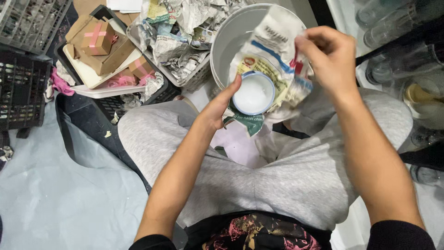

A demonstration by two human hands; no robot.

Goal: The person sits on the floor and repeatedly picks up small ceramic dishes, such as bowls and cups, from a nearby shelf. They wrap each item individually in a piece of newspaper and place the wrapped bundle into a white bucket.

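My left hand (217,109) cups the small white bowl (253,94) over my lap; my right hand (326,53) pinches the newspaper sheet (268,46) around it. Bowl looks fragile, slippery; I'd grip its rim.

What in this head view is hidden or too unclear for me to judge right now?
- Underside of the small bowl: covered by newspaper and the left hand.
- Right hand fingertips: motion-blurred against the paper.
- Bottom of the white bucket: blocked by bowl and paper.
- Glasses, right edge: cut off, dim.
- Taped cardboard boxes: closed, contents unseen.
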